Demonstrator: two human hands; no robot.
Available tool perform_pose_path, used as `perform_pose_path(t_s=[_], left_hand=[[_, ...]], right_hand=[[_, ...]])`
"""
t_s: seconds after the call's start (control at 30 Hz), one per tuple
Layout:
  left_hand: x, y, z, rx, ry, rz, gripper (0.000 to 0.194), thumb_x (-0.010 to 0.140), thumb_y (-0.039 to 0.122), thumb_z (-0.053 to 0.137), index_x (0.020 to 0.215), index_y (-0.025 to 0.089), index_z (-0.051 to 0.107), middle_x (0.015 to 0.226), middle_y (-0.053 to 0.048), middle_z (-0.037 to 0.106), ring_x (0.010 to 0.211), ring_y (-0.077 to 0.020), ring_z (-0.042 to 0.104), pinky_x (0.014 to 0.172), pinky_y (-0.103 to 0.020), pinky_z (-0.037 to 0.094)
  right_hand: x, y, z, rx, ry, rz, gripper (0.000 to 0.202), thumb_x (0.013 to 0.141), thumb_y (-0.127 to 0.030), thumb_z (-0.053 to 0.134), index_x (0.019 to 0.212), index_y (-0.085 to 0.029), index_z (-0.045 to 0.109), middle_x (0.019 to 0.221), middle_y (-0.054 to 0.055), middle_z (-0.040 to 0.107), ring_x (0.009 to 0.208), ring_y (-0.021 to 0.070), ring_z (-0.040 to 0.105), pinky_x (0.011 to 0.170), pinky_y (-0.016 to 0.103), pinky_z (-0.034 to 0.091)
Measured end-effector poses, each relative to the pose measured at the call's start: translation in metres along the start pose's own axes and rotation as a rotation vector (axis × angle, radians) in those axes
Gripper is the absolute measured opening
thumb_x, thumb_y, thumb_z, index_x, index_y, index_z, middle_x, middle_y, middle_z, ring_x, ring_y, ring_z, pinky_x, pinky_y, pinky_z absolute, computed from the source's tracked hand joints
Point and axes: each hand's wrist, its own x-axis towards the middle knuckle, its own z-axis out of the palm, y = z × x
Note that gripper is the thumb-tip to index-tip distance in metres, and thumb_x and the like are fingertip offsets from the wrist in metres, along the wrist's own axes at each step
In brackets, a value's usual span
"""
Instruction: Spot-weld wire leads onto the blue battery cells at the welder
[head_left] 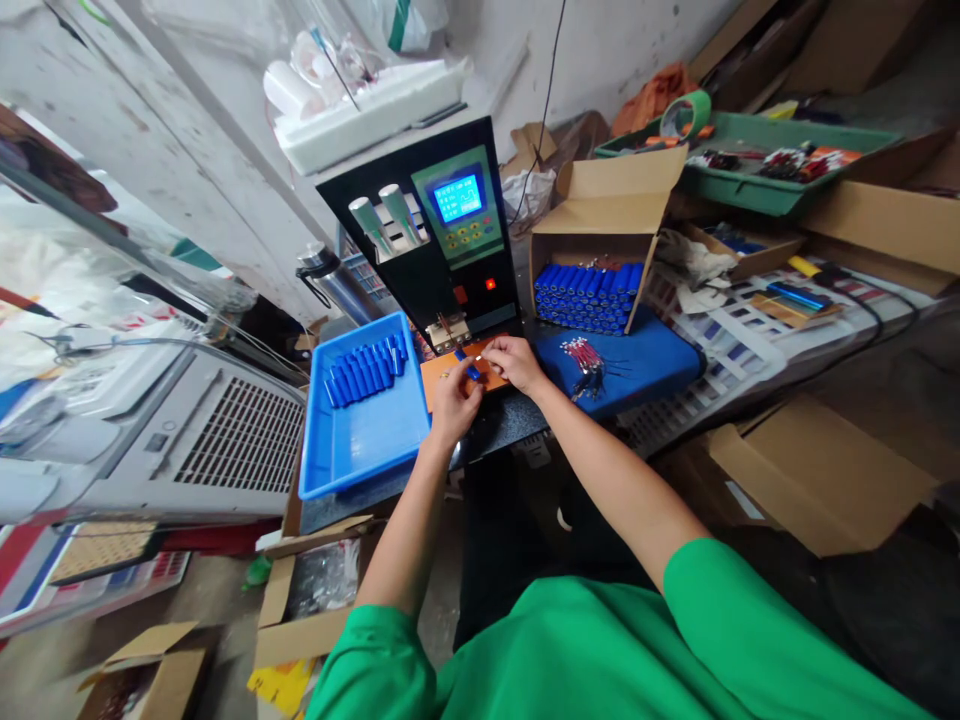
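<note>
My left hand (456, 400) is closed on a blue cylindrical cell (473, 373) over the orange board (435, 380) at the foot of the black machine (450, 270). Close beside it on the right, the fingers of my right hand (514, 362) are pinched at a small pale piece (480, 357), near the cell's end. The machine's electrodes (448, 330) are just above and behind both hands. Several blue cells (364, 372) lie in a row in the blue tray (360, 480) at the left. Red and black wires (583, 365) lie in a bunch right of my right hand.
An open carton (607, 215) packed with blue cells stands right of the machine. Farther right is a green tray (784, 198) with wires and tape. A steel bottle (337, 280) stands behind the blue tray. Open cartons (825, 470) sit low at the right and lower left.
</note>
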Motion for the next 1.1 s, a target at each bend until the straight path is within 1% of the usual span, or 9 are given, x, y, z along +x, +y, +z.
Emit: perform_pose_path(t_s=[0.13,0.23,0.37,0.43,0.6,0.7,0.83,1.0,1.1], left_hand=[[-0.001,0.003,-0.001,-0.178,0.061,-0.111,0.037,0.092,0.031,0.057,0.127,0.020,0.060,0.102,-0.009,0.071,0.081,-0.0175,0.069,0.078,-0.034,0.059],[0.007,0.008,-0.007,-0.174,0.122,-0.165,0.030,0.090,0.033,0.061,0.116,0.018,0.064,0.093,-0.006,0.071,0.077,-0.0163,0.067,0.075,-0.031,0.057],[0.025,0.013,-0.013,-0.140,0.101,-0.167,0.013,0.086,0.031,0.065,0.090,0.018,0.065,0.074,-0.001,0.063,0.066,-0.0138,0.059,0.065,-0.026,0.050],[0.031,0.013,-0.013,-0.140,0.079,-0.172,0.013,0.085,0.031,0.065,0.086,0.019,0.063,0.072,0.000,0.062,0.065,-0.0135,0.057,0.063,-0.025,0.048],[0.031,0.010,-0.004,-0.159,0.070,-0.210,0.015,0.088,0.031,0.061,0.094,0.018,0.063,0.078,-0.001,0.064,0.071,-0.0142,0.058,0.068,-0.026,0.048],[0.027,0.008,0.001,-0.156,0.094,-0.209,0.016,0.088,0.030,0.060,0.099,0.017,0.063,0.082,-0.002,0.066,0.071,-0.0145,0.060,0.069,-0.026,0.049],[0.024,0.004,0.004,-0.133,0.103,-0.191,0.021,0.091,0.032,0.058,0.104,0.018,0.064,0.082,-0.002,0.068,0.074,-0.0154,0.062,0.072,-0.027,0.050],[0.021,-0.002,0.006,-0.031,0.102,-0.176,0.019,0.093,0.034,0.057,0.102,0.019,0.065,0.082,-0.003,0.069,0.073,-0.0162,0.064,0.072,-0.028,0.050],[0.021,-0.002,0.006,-0.006,0.098,-0.158,0.018,0.093,0.033,0.056,0.103,0.020,0.065,0.085,-0.004,0.070,0.074,-0.0171,0.065,0.072,-0.028,0.049]], right_hand=[[0.001,-0.001,0.001,0.028,0.004,0.012,0.028,0.069,-0.040,0.071,0.061,-0.019,0.054,0.046,-0.007,0.044,0.040,0.0062,0.034,0.040,0.021,0.025],[0.002,0.000,0.002,0.019,0.016,0.016,0.030,0.070,-0.041,0.073,0.061,-0.020,0.053,0.046,-0.006,0.045,0.041,0.0062,0.034,0.040,0.020,0.024],[0.004,0.001,0.003,-0.009,0.034,0.011,0.030,0.069,-0.041,0.072,0.061,-0.020,0.053,0.046,-0.006,0.045,0.042,0.0066,0.035,0.041,0.020,0.024],[0.004,0.001,0.003,-0.021,0.040,0.010,0.029,0.070,-0.041,0.071,0.061,-0.019,0.054,0.046,-0.006,0.044,0.043,0.0068,0.035,0.041,0.020,0.025],[0.005,0.002,0.003,-0.019,0.046,0.016,0.029,0.071,-0.041,0.072,0.062,-0.020,0.053,0.046,-0.007,0.043,0.042,0.0070,0.035,0.041,0.021,0.025],[0.007,0.003,0.005,-0.024,0.060,0.033,0.029,0.070,-0.041,0.072,0.064,-0.020,0.053,0.047,-0.007,0.044,0.042,0.0067,0.034,0.041,0.021,0.025],[0.008,0.003,0.009,-0.010,0.100,0.057,0.025,0.069,-0.039,0.069,0.065,-0.020,0.053,0.048,-0.006,0.044,0.042,0.0067,0.034,0.040,0.021,0.023],[0.008,0.001,0.017,-0.027,0.129,0.042,0.028,0.072,-0.042,0.069,0.065,-0.020,0.052,0.050,-0.006,0.046,0.043,0.0068,0.036,0.041,0.020,0.025],[0.009,0.001,0.021,-0.021,0.113,0.037,0.027,0.073,-0.040,0.067,0.064,-0.020,0.052,0.050,-0.005,0.047,0.043,0.0070,0.037,0.041,0.020,0.026]])
